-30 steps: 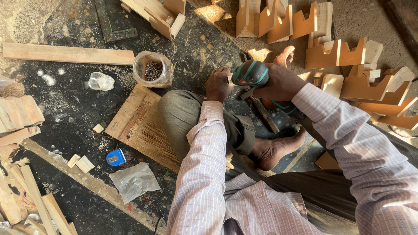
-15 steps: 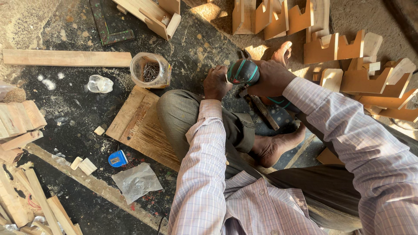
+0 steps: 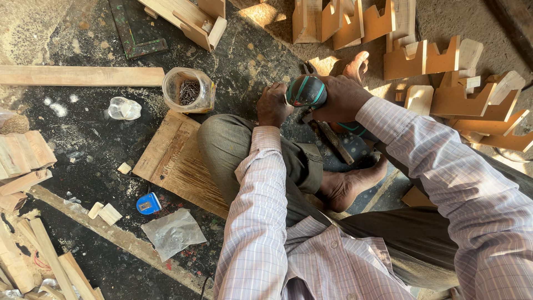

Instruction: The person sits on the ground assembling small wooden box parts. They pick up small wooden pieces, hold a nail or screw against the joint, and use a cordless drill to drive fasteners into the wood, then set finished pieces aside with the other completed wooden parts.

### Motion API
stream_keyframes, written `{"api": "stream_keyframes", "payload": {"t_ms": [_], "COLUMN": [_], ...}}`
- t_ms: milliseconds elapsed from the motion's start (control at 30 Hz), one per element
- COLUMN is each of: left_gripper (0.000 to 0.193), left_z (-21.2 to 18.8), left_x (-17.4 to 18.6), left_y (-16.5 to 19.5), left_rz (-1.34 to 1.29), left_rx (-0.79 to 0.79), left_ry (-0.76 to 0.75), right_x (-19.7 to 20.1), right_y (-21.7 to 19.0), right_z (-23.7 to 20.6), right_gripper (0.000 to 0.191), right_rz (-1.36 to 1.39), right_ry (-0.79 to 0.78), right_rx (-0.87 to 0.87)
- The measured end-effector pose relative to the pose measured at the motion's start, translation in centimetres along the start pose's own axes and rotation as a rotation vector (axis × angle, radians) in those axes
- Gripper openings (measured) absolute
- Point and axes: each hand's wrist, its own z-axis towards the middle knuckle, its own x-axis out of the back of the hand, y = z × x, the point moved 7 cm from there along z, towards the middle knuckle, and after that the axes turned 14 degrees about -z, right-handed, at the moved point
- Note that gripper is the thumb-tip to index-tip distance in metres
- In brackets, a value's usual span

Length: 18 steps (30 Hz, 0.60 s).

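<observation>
While right hand [image 3: 341,97] grips drill [image 3: 306,91], left hand [image 3: 273,104] steadies

You've got two hands in view, left hand [image 3: 273,104] and right hand [image 3: 342,98], and one drill [image 3: 306,91] between them. Two bare feet: one foot [image 3: 350,183] by your knee, the other foot [image 3: 356,66] up past the drill. One jar [image 3: 189,90] of nails, way too many to count. One blue tape measure [image 3: 148,204], one plastic bag [image 3: 172,233], one crumpled clear wrapper [image 3: 124,108]. One board [image 3: 176,162] under your leg, one long plank [image 3: 81,76] up top. Three little offcuts [image 3: 110,213] near the tape. Notched blocks [image 3: 422,61] on the right, maybe ten or so, they overlap too much to be sure.
</observation>
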Motion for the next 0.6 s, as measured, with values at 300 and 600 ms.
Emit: {"api": "stream_keyframes", "payload": {"t_ms": [300,600], "left_gripper": [0.044,0.043], "left_z": [0.0,0.0], "left_x": [0.3,0.3], "left_y": [0.0,-0.2], "left_rz": [0.005,0.002], "left_rx": [-0.010,-0.014], "left_ry": [0.018,0.000], "right_x": [1.0,0.6], "right_y": [-1.1,-1.5], "right_z": [-0.4,-0.4], "right_gripper": [0.092,0.096], "right_rz": [0.019,-0.023], "right_ry": [0.081,-0.017], "right_rx": [0.060,-0.010]}}
